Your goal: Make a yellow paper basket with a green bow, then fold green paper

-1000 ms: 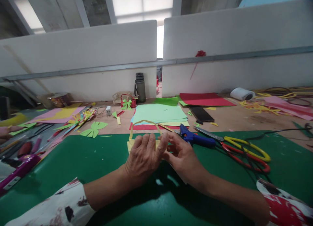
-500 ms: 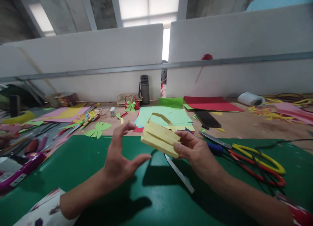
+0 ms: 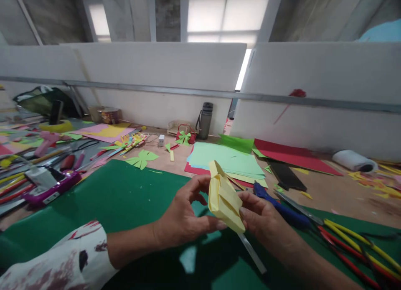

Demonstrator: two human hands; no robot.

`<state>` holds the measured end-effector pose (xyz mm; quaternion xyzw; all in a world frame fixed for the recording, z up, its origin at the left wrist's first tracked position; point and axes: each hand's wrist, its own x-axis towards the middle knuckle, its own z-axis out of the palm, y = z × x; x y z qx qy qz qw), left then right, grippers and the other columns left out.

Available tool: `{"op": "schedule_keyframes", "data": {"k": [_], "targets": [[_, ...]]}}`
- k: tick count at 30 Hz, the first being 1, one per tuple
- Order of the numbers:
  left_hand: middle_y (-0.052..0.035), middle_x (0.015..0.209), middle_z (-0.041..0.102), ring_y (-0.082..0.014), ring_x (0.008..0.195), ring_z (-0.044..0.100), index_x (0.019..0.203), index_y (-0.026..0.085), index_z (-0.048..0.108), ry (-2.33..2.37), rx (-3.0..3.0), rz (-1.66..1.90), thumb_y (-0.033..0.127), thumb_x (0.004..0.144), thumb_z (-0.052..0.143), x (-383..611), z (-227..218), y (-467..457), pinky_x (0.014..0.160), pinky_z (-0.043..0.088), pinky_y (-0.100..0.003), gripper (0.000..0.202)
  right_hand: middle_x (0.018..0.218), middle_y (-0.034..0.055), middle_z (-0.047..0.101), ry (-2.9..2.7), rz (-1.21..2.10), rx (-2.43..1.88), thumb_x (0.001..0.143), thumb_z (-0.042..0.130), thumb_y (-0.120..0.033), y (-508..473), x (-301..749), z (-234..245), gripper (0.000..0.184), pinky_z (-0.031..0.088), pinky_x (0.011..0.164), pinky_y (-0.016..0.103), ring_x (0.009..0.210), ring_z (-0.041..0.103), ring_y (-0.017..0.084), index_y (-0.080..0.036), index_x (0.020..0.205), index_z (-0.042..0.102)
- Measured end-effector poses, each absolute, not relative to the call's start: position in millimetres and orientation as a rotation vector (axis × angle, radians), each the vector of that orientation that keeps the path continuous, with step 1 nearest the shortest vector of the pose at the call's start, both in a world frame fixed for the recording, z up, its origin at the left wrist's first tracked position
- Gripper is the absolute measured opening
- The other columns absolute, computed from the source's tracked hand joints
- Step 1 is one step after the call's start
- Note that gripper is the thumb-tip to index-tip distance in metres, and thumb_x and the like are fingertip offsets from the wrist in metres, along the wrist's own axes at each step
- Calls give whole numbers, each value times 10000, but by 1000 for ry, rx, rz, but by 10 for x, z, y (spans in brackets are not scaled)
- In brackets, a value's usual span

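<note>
Head camera: we see the yellow folded paper (image 3: 224,200) held above the green mat (image 3: 125,194), toward the near edge of the surface (image 3: 332,194), between both hands. The left hand (image 3: 183,214) is curled half-closed, its fingers (image 3: 200,182) and thumb touching the paper's left side, while the right hand (image 3: 266,221) pinches the right side. Just beyond the right hand we make out a blue glue gun (image 3: 283,208), and a metal ruler (image 3: 252,252) lies under the paper.

We see a pale yellow folded paper piece (image 3: 224,200), creased into flat panels, with a narrow strip at its upper end. It is tilted on edge, its long side running down to the right. Our left hand (image 3: 181,217) and right hand (image 3: 266,219) pinch it above the green mat (image 3: 125,194).
</note>
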<state>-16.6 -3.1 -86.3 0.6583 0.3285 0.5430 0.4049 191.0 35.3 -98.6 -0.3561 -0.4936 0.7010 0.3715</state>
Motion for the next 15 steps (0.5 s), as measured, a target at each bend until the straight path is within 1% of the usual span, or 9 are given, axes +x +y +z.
{"op": "schedule_keyframes", "data": {"k": [2,3,4,7,9,11,15], "targets": [[-79,1038,624,-211,922,601,1053,175,523,865,1678,1449,182,627,788,-148,-868,-64,804,487,-356,502,782,5,675,-1272,1823,-900,653,790,-371,339,1891,-978,354,477,629,281,663,625,153,-207,909,609],[-71,1022,620,-203,907,600,1032,180,513,864,1680,1490,174,628,786,-140,-870,-80,791,489,-347,489,769,2,669,-1272,1829,-894,657,789,-367,331,1881,-971,340,471,623,273,655,618,146,-202,894,609],[-70,1033,617,-202,914,599,1059,189,494,845,1675,1513,162,632,780,-134,-871,-95,783,492,-340,515,752,-1,660,-1274,1828,-894,658,789,-365,324,1872,-964,332,463,610,263,641,609,139,-197,878,606],[-97,1176,581,-223,995,584,1246,228,406,758,1672,1485,138,640,767,-130,-865,-132,759,509,-327,711,687,-14,623,-1302,1801,-928,648,792,-378,307,1859,-953,340,431,557,244,578,570,121,-183,833,585],[-107,1222,558,-239,1024,577,1297,243,396,757,1700,1433,142,633,776,-137,-855,-146,750,520,-321,773,684,-15,614,-1332,1798,-938,647,788,-389,303,1863,-958,348,422,557,249,574,560,122,-182,826,573],[-104,1215,557,-245,1025,580,1289,246,427,776,1730,1392,147,622,788,-144,-846,-153,762,525,-324,765,687,-17,607,-1359,1815,-925,650,783,-392,305,1872,-970,350,405,552,246,568,544,118,-183,830,568],[-82,1151,598,-232,960,620,1350,268,358,698,1706,1344,138,631,783,-139,-845,-150,773,537,-332,845,647,-43,560,-1403,1813,-897,656,778,-371,315,1873,-984,321,349,520,218,529,467,83,-180,807,569]]}}
